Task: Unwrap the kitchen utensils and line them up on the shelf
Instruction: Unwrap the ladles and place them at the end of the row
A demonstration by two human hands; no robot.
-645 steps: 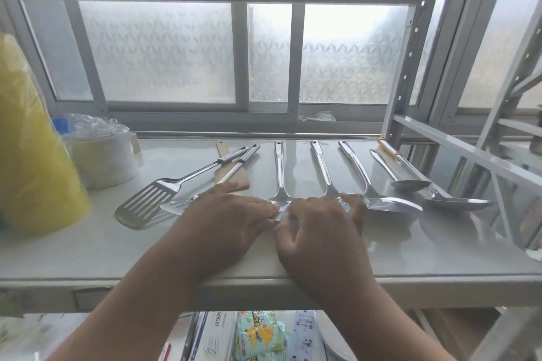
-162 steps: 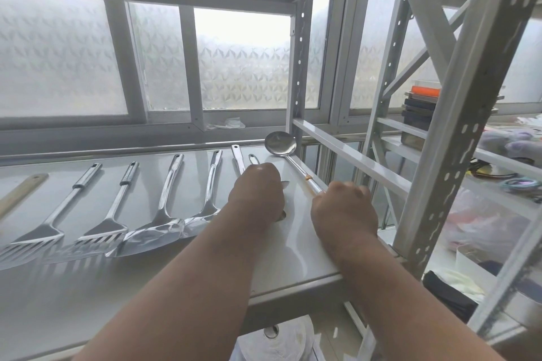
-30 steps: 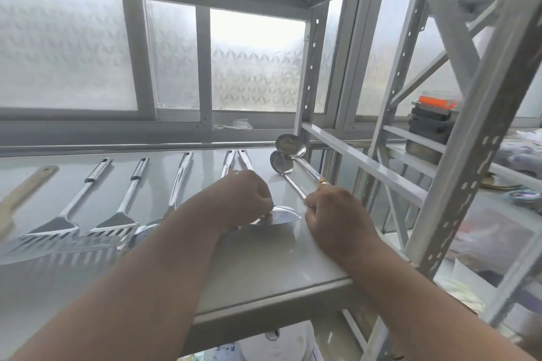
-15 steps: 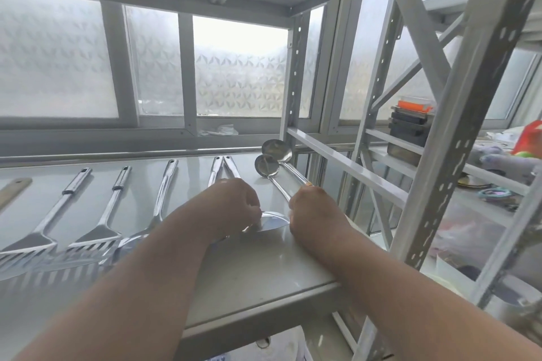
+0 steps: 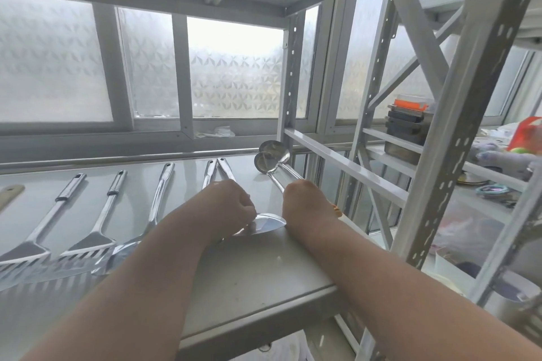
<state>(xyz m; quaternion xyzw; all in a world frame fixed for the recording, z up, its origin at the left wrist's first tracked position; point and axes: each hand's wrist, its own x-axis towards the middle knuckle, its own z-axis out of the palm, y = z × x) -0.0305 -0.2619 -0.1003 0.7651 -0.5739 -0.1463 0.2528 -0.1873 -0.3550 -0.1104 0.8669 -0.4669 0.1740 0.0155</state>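
On the shelf [image 5: 258,278], the left hand [image 5: 231,205] pinched a spoon [image 5: 268,222]; beside it, the right hand [image 5: 305,202] gripped ladle handles [image 5: 277,182]. No writing was legible.

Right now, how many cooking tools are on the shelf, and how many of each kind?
Slotted turners: 2
Solid turners: 3, two of them partly under the left hand
Ladles: 2
Wooden spatula: 1, only its handle shows
Total: 8
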